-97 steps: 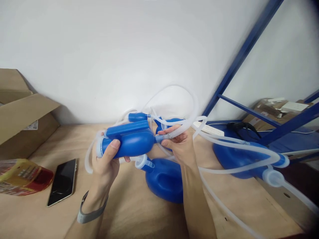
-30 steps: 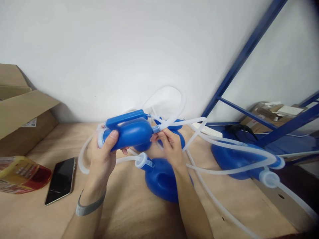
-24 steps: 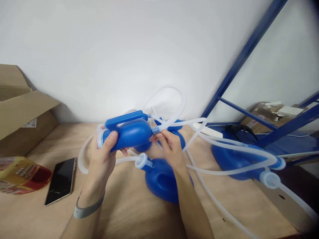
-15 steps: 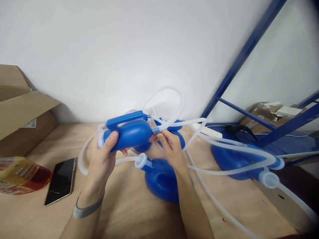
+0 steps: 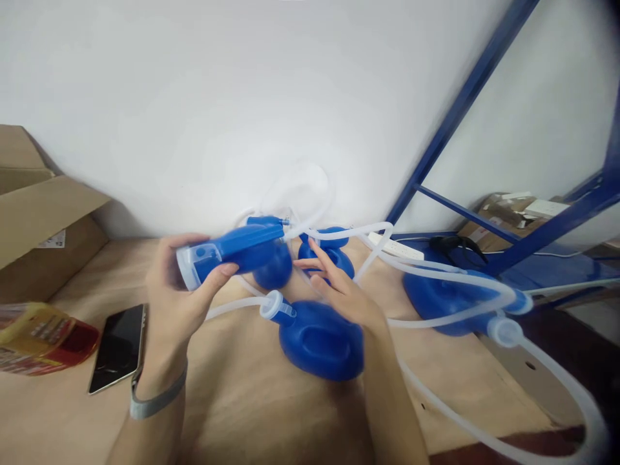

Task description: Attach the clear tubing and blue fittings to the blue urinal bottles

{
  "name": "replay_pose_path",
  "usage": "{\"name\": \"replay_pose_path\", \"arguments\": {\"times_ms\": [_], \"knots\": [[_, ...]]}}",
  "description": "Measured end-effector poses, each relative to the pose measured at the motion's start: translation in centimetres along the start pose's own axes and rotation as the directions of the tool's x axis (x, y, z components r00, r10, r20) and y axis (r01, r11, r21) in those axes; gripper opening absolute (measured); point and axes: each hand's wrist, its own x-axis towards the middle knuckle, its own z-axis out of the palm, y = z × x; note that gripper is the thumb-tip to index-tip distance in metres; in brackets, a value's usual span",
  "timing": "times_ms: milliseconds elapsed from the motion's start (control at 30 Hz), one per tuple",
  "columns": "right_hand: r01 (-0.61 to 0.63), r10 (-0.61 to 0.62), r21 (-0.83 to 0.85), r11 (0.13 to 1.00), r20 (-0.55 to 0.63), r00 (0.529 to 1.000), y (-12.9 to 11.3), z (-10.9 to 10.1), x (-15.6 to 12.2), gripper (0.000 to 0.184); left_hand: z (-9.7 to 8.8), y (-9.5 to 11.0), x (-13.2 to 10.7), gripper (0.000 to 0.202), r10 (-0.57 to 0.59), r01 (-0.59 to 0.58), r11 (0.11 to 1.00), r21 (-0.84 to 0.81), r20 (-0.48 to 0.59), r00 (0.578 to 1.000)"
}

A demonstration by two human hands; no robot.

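Observation:
My left hand [image 5: 177,316] is wrapped round the neck end of a blue plastic urinal bottle [image 5: 249,252], held up off the table. Its clear cap [image 5: 190,266] points left and its long handle faces me. From the bottle's far end a translucent white hose [image 5: 312,216] loops up against the wall. My right hand [image 5: 339,287] is open just right of the bottle, fingers apart, near the hose and in front of other blue bottles [image 5: 334,255]. Below it another blue bottle [image 5: 322,342] lies on its side, with a capped neck and hose toward the left.
A further blue bottle [image 5: 436,300] lies at the right with long looping hoses. Left are an open cardboard box [image 5: 58,219], a phone [image 5: 119,349] and a container of red liquid [image 5: 48,339]. A blue metal frame [image 5: 450,123] and a white power strip [image 5: 397,247] stand behind.
My right hand has let go of the hose joint and spread its fingers. My left hand has turned the bottle, bringing its handle toward me. The view has shifted slightly.

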Motion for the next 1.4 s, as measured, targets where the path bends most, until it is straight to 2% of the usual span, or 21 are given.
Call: {"name": "replay_pose_path", "arguments": {"times_ms": [67, 100, 133, 167, 233, 333, 400, 467, 567, 667, 733, 800, 867, 900, 967, 1033, 1133, 1233, 1333, 1400], "knots": [[-0.139, 0.151, -0.167, 0.976, 0.063, 0.987, 1.7, -1.6, -3.0, 0.074, -0.8, 0.2, 0.2, 0.045, 0.141, -0.148, 0.979, 0.139, 0.06, 0.988], [-0.202, 0.221, -0.231, 0.952, 0.06, 0.973, 2.8, -2.1, -4.7, 0.07, -1.1, 0.2, 0.2, 0.043, 0.215, -0.238, 0.956, 0.169, 0.144, 0.966], [-0.244, 0.266, -0.265, 0.933, 0.048, 0.963, 3.9, -2.2, -6.4, 0.068, -1.2, 0.2, -0.1, 0.039, 0.285, -0.334, 0.926, 0.176, 0.256, 0.924], [-0.28, 0.302, -0.278, 0.919, 0.04, 0.952, 5.0, -1.9, -8.1, 0.065, -1.2, 0.1, -0.6, 0.033, 0.346, -0.428, 0.887, 0.172, 0.365, 0.865], [-0.336, 0.329, -0.253, 0.907, -0.074, 0.942, 7.0, -0.6, -10.7, 0.058, -0.9, 0.1, -2.3, 0.025, 0.439, -0.589, 0.794, 0.148, 0.529, 0.726], [-0.334, 0.269, -0.221, 0.917, -0.278, 0.922, 8.4, 2.4, -12.6, 0.051, 0.1, 0.1, -6.0, 0.034, 0.486, -0.729, 0.676, 0.107, 0.679, 0.55], [-0.314, 0.228, -0.206, 0.927, -0.357, 0.906, 8.4, 4.2, -12.8, 0.045, 1.0, 0.0, -8.2, 0.031, 0.488, -0.788, 0.607, 0.099, 0.737, 0.468], [-0.293, 0.202, -0.192, 0.936, -0.389, 0.899, 8.2, 5.6, -12.6, 0.041, 2.1, -0.7, -9.7, 0.019, 0.516, -0.849, 0.516, 0.113, 0.75, 0.413], [-0.286, 0.186, -0.206, 0.936, -0.399, 0.898, 8.1, 7.1, -12.5, 0.039, 3.8, -2.7, -10.9, 0.012, 0.597, -0.903, 0.393, 0.172, 0.699, 0.393], [-0.298, 0.196, -0.207, 0.932, -0.403, 0.894, 8.4, 7.9, -12.9, 0.044, 4.6, -4.9, -11.5, 0.015, 0.668, -0.902, 0.38, 0.204, 0.614, 0.42], [-0.302, 0.213, -0.19, 0.934, -0.385, 0.898, 8.3, 8.4, -13.1, 0.046, 4.4, -5.5, -12.1, 0.029, 0.661, -0.877, 0.434, 0.206, 0.588, 0.466], [-0.312, 0.242, -0.171, 0.934, -0.338, 0.91, 8.0, 9.1, -13.2, 0.049, 3.7, -5.0, -12.8, 0.049, 0.554, -0.806, 0.535, 0.253, 0.616, 0.561], [-0.32, 0.272, -0.143, 0.937, -0.279, 0.921, 7.3, 10.5, -13.1, 0.055, 2.8, -4.0, -13.4, 0.064, 0.372, -0.666, 0.641, 0.381, 0.605, 0.704], [-0.319, 0.283, -0.12, 0.94, -0.249, 0.926, 6.9, 11.5, -13.0, 0.06, 2.3, -3.6, -13.7, 0.068, 0.28, -0.577, 0.679, 0.454, 0.566, 0.776], [-0.321, 0.309, -0.043, 0.946, -0.174, 0.935, 6.0, 13.7, -12.4, 0.067, 1.4, -3.3, -14.4, 0.072, 0.151, -0.385, 0.728, 0.566, 0.416, 0.897], [-0.353, 0.358, 0.076, 0.933, -0.07, 0.931, 5.1, 16.0, -11.5, 0.069, 0.6, -4.0, -15.5, 0.08, 0.056, -0.209, 0.752, 0.625, 0.255, 0.965], [-0.405, 0.383, 0.233, 0.884, 0.136, 0.914, 4.2, 18.6, -9.4, 0.07, -0.8, -6.3, -17.7, 0.094, -0.088, -0.032, 0.762, 0.647, 0.152, 0.985], [-0.393, 0.298, 0.292, 0.872, 0.319, 0.9, 3.5, 19.2, -6.7, 0.069, -2.6, -9.1, -19.2, 0.098, -0.183, 0.084, 0.771, 0.631, 0.093, 0.979], [-0.316, 0.178, 0.236, 0.919, 0.466, 0.867, 3.2, 18.2, -4.4, 0.062, -4.9, -11.6, -18.4, 0.097, -0.176, 0.144, 0.763, 0.63, -0.012, 0.984], [-0.242, 0.154, 0.096, 0.965, 0.536, 0.83, 3.6, 17.2, -3.7, 0.056, -6.3, -12.9, -16.7, 0.097, -0.161, 0.162, 0.747, 0.645, -0.06, 0.985]]}}
